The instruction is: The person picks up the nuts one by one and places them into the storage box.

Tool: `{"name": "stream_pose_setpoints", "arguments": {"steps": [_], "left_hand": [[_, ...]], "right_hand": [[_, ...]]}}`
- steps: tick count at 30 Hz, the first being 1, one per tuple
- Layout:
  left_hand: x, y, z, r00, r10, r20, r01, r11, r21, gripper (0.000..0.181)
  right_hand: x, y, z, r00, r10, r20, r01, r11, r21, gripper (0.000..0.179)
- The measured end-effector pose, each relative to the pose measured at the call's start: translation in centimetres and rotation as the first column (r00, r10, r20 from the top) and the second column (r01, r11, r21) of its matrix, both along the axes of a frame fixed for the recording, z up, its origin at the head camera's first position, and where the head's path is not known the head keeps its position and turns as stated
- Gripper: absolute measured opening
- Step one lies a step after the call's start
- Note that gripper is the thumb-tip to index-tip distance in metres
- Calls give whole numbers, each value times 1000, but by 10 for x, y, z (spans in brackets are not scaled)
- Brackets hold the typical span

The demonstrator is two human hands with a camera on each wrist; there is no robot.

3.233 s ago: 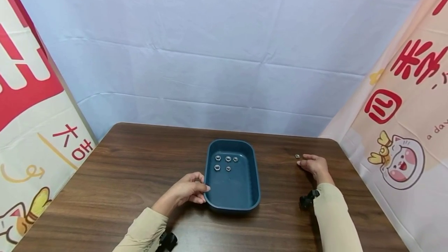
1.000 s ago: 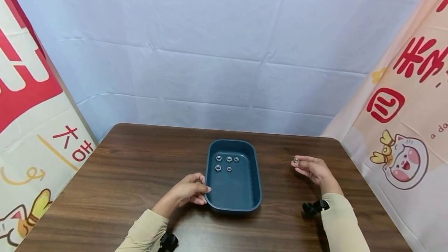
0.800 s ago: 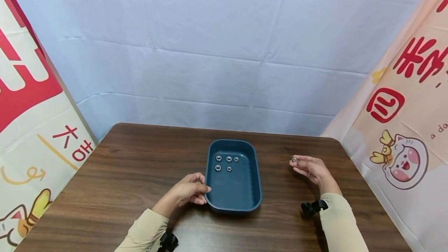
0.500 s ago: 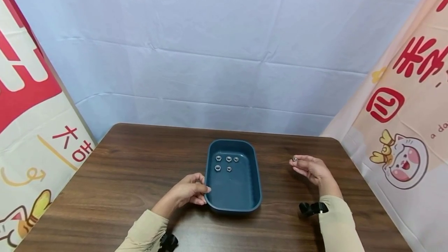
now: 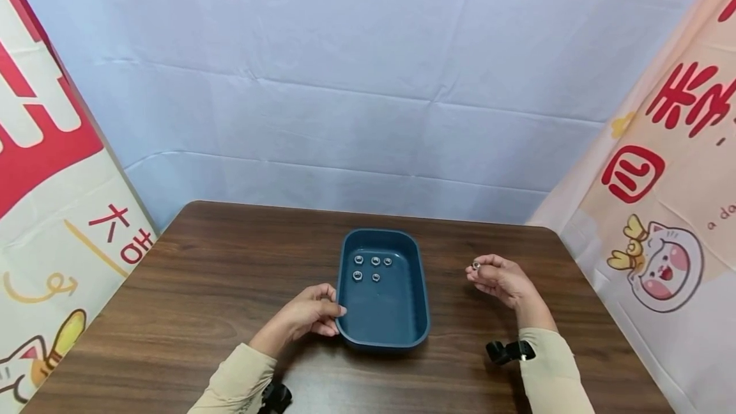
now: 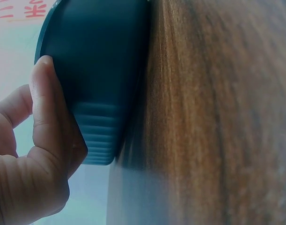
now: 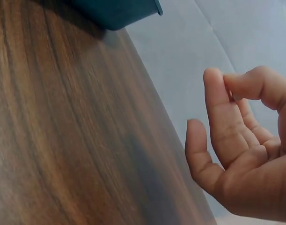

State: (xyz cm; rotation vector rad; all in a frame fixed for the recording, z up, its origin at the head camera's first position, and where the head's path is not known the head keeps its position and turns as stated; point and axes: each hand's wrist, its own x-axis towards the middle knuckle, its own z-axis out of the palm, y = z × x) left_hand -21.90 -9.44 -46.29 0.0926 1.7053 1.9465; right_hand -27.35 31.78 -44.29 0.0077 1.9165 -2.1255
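Observation:
A dark blue plastic tray (image 5: pixel 382 321) stands on the wooden table, with several metal hex nuts (image 5: pixel 358 276) lying in two rows at its far left. My left hand (image 5: pixel 307 313) grips the tray's left rim, thumb over the edge and fingers against the outer wall; the left wrist view shows the fingers on the ribbed side. To the right of the tray, my right hand (image 5: pixel 501 281) pinches one small nut (image 5: pixel 476 266) between thumb and fingertips, raised over the table. In the right wrist view the right hand's fingers (image 7: pixel 220 93) almost wholly hide that nut.
The brown wooden table (image 5: pixel 241 260) has rounded far corners. A pale cloth backdrop (image 5: pixel 345 114) hangs behind it, with printed banners on the left (image 5: pixel 63 260) and right (image 5: pixel 655 209). A black wrist camera (image 5: pixel 508 351) sits on the right forearm.
My right hand has picked the nut up from the table and moved left towards the tray, turning it in the fingertips. The left hand and tray stay in place.

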Motion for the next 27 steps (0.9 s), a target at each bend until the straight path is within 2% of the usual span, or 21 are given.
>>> {"name": "stream_pose_setpoints", "arguments": {"steps": [7,14,21,27], "left_hand": [[2,0,4,1000,1,-10,-1,1000,-12,23],[2,0,4,1000,-1,-6,1,1000,-5,22],[2,0,4,1000,-3,-10,3,1000,-11,22],[3,0,5,1000,-6,-10,5,1000,-16,22]], "right_hand": [[0,-13,7,999,40,-33,-39,999,26,16],[2,-27,12,998,44,-44,-42,998,40,18],[2,-40,15,995,13,-95,-2,993,117,16],[1,-51,19,991,63,-121,-38,979,201,19]]}}
